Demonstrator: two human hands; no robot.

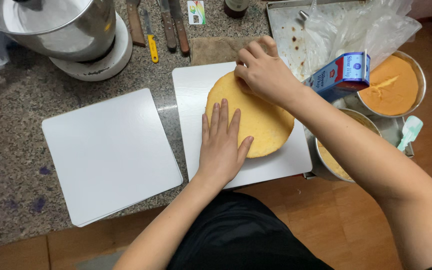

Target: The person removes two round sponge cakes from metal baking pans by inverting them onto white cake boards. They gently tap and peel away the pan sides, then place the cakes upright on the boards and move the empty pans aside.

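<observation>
cake: my left hand [221, 145] lies flat on the near side of the cake [256, 120].
right hand: my right hand [263, 72] curls over the far rim, fingers bent, gripping the edge.

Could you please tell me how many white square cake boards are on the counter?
2 in plain view: one white board lies bare at the left, though edges beneath hint at more stacked under it; the other white board sits under the round sponge cake both hands press.
</observation>
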